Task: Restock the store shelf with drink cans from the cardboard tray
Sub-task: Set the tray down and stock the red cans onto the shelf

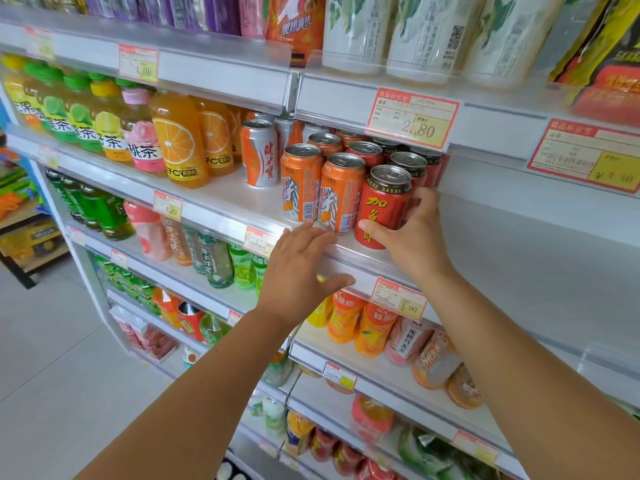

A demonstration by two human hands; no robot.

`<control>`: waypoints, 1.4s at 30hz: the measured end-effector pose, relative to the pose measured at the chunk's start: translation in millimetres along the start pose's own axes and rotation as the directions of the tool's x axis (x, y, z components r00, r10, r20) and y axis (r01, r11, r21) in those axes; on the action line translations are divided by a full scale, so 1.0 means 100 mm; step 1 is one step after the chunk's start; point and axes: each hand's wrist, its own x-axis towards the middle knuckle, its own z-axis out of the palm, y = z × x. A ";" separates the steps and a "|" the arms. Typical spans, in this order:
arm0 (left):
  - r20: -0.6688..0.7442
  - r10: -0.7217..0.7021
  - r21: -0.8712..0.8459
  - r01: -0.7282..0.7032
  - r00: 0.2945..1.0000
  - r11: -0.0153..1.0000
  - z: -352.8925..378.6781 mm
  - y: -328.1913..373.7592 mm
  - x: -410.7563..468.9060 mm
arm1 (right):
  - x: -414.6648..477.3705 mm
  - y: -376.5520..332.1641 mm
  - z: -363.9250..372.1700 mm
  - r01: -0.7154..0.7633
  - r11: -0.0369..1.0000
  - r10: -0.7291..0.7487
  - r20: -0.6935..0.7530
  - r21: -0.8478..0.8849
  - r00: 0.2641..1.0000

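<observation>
Floor (52, 341): pale grey tiles, lower left, bare where visible.
Lower shelves (398, 379): white w/ clear plastic price rails; orange juice bottles (360, 327) and pink tea bottles lean fwd under the hands; more bottles and pouches below, blurred.
Left hand (301, 268): palm down over front lip of the can shelf, fingers spread and empty, thumb out to the right; tips just reach the shelf edge below the orange cans.
Right hand (412, 233): wrapped round a red can, thumb on the front label, other fingers curled behind the can's right side.
Red can (381, 209): upright at the front edge of the can shelf, yellow characters, silver top; just beside the orange cans, front of a row of like red cans.
Can shelf (228, 188): white, mid height; bare patch betw. bottles and cans.
Orange cans (322, 188): two upright at front, touching each other, more behind.
Silver-orange can (259, 154): taller, upright, left of and behind them.
Bottles (138, 133): tea and orange drink, left part of same shelf.
Price tag (414, 117): red/yellow, reads 2.80, on the rail above the cans.
Top shelf (398, 36): white-label bottles, orange and purple packs.
Far left: low rack w/ coloured goods, unclear.
</observation>
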 end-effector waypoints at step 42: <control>0.297 -0.939 0.520 0.796 0.172 0.311 4.38 -3.61 -7.39 | -5.54 5.68 5.95 0.513 0.768 0.161 0.891 -0.383 0.425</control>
